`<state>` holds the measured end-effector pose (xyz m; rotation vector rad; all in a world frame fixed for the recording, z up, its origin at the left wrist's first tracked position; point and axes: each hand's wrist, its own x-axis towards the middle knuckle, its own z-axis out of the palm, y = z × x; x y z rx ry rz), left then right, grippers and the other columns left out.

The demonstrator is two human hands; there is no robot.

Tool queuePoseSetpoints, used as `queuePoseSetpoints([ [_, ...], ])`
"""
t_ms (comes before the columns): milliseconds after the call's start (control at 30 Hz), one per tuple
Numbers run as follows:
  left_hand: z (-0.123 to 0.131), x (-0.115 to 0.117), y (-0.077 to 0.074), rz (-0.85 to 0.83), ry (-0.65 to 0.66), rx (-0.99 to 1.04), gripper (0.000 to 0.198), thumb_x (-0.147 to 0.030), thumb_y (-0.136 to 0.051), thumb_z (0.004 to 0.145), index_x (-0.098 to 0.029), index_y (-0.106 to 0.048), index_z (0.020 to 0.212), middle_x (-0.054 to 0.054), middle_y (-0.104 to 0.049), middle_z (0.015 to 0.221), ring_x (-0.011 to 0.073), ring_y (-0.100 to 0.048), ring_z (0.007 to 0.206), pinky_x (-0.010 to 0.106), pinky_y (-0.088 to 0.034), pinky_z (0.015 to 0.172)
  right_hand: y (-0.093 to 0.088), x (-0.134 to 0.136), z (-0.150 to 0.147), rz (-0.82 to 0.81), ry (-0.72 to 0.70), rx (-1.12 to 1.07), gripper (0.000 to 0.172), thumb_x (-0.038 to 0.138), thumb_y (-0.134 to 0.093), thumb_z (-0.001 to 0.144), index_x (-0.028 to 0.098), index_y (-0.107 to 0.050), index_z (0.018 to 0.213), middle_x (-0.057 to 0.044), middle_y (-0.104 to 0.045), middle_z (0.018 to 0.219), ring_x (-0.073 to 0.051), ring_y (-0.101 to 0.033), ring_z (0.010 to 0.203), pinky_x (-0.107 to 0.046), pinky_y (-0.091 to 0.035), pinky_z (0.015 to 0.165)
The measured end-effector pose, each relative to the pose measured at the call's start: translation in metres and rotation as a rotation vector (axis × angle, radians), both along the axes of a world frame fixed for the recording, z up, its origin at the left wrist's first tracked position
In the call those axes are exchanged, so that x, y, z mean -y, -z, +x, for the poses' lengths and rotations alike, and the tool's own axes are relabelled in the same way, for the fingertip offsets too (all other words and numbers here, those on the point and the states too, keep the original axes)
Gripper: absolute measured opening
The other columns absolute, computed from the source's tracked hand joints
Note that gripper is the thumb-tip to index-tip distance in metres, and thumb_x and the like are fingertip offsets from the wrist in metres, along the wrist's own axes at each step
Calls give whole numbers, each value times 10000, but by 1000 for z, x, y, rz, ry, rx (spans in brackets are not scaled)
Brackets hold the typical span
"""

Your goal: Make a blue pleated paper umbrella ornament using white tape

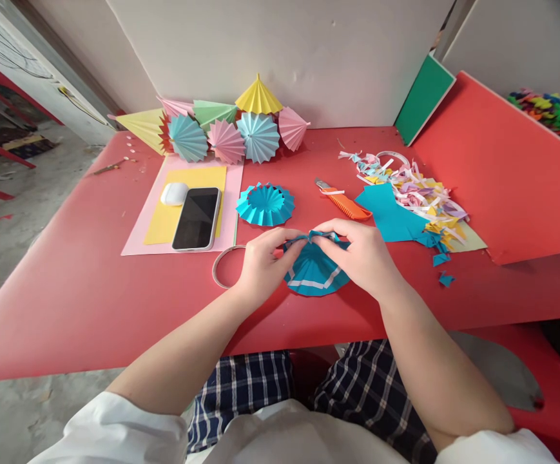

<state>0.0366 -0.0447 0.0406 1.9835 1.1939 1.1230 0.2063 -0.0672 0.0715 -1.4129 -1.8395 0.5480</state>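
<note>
Both hands pinch the far edge of a pleated blue paper piece [314,267], which has white strips along its folds. My left hand [270,261] is closed on its left part, thumb and forefinger together. On the other side, my right hand [359,251] is closed on the edge close to the left fingertips. Part of the paper is hidden under the fingers. Just beyond the hands lies a round pleated blue paper piece [265,205] with a raised rim. A roll of tape [216,274] rests beside my left hand, partly covered by it.
Folded paper umbrellas [225,140] in several colours stand along the wall. A phone [196,219] and a white case [174,194] lie on yellow and pink sheets. An orange utility knife [345,203], blue paper [393,211] and paper scraps [412,180] are at right, beside a red board [511,180].
</note>
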Motion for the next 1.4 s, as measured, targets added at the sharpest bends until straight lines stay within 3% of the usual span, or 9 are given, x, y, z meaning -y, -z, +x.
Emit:
queuePoseSetpoints([
  [267,0,1,1,-8,-21,-2,113,-284,-609,802,-208,-676,854,3,-695,792,117,-619,712,199,-483,595,3,0,-2,-7,3,-5,126,223,-551,836,212,-658,901,9,-705,869,-130,-637,812,-206,-452,667],
  [467,2,0,-1,-110,-67,21,160,-341,-611,795,-206,-673,857,14,-700,800,126,-625,692,208,-489,565,2,-2,1,5,111,-43,153,259,-551,828,209,-647,936,-22,-698,899,-162,-639,808,-249,-475,661],
  [633,2,-1,-1,-139,-91,44,153,-344,-608,792,-204,-664,817,9,-693,759,127,-624,644,213,-487,526,-1,-1,6,-44,-28,-1,237,205,-568,804,239,-605,1036,-18,-663,1013,-170,-615,896,-268,-475,736],
  [767,2,0,1,-115,-71,52,154,-350,-608,795,-206,-662,810,8,-691,767,128,-628,663,226,-510,575,-2,1,4,-63,-42,6,98,255,-571,820,225,-614,902,-3,-654,864,-137,-588,745,-239,-443,648],
  [900,2,1,2,-103,-75,50,152,-346,-610,797,-203,-658,810,6,-685,758,122,-623,655,224,-511,582,-1,1,0,-36,7,-16,89,283,-570,830,208,-618,826,12,-630,728,-105,-537,618,-217,-404,571],
  [1400,2,2,2,39,-48,-11,138,-311,-602,804,-203,-673,852,21,-696,795,134,-629,726,242,-527,661,2,1,-4,-27,21,-12,96,280,-586,817,208,-641,847,-10,-672,796,-127,-567,644,-238,-434,602],
])
